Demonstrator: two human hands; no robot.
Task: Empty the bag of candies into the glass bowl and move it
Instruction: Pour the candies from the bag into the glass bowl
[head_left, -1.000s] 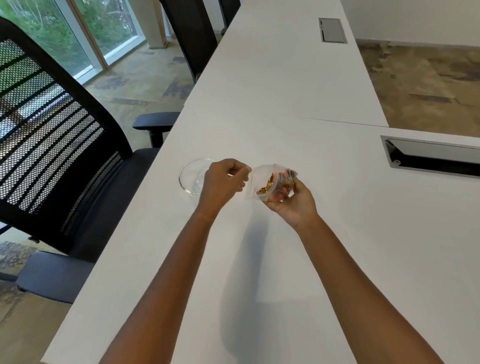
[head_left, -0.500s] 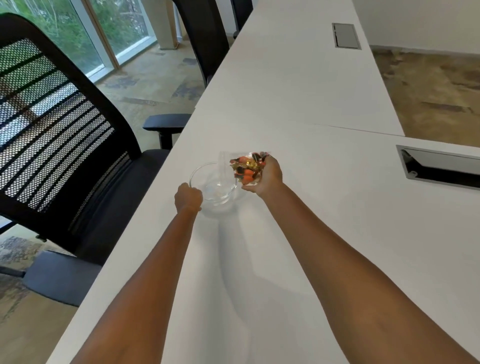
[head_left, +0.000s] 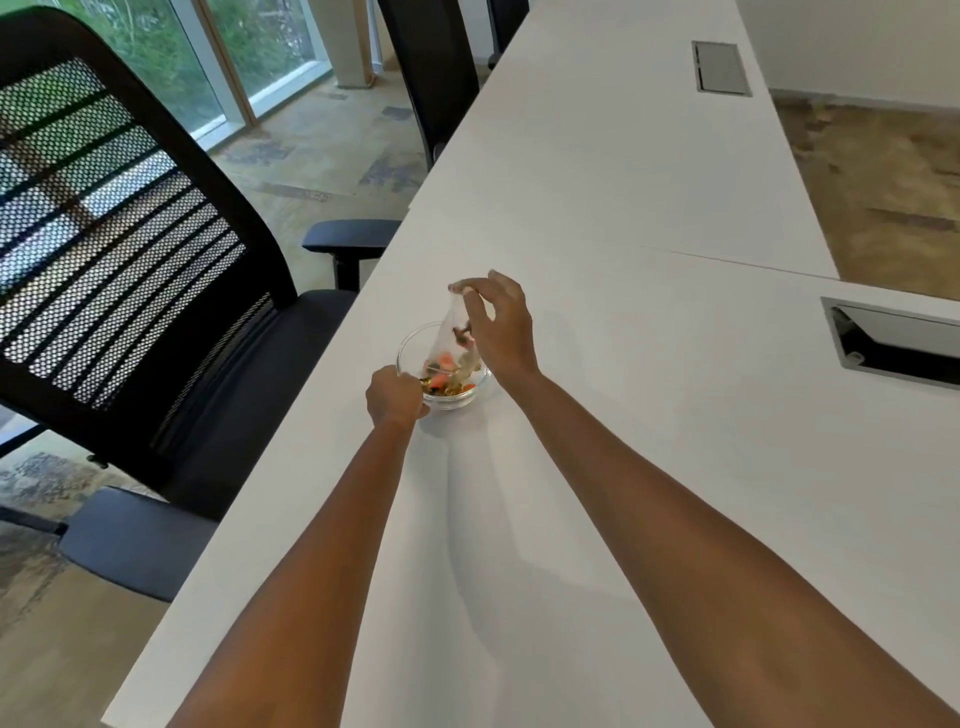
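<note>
The glass bowl (head_left: 444, 370) sits on the white table (head_left: 649, 415), near the table's left edge, and serves here as the landmark. The left hand (head_left: 396, 399) is curled closed against the bowl's near-left rim, gripping it. Directly above the bowl the right hand (head_left: 498, 325) pinches the upturned bottom of a clear plastic bag (head_left: 451, 332) between thumb and fingertips, the other fingers loosely spread; the bag hangs mouth-down with its open end inside the bowl. Orange, gold and dark candies (head_left: 448, 383) lie in the bowl's bottom, and a few more show through the bag's lower part, blurred. Left of the bowl, off the table's edge, stands a black mesh-backed office chair (head_left: 135, 270), its armrest (head_left: 350, 235) reaching close to the table edge beyond the bowl. Farther beyond the bowl on the same side a second dark chair (head_left: 434, 73) stands against the table. To the right of the bowl, well apart from it, an open cable hatch (head_left: 898, 338) is set into the tabletop; a closed grey hatch (head_left: 721, 67) lies far beyond the bowl. A seam across the table runs beyond the bowl. The tabletop just around the bowl carries only the two forearms and their shadows, so nothing crowds the bowl on the table itself.
</note>
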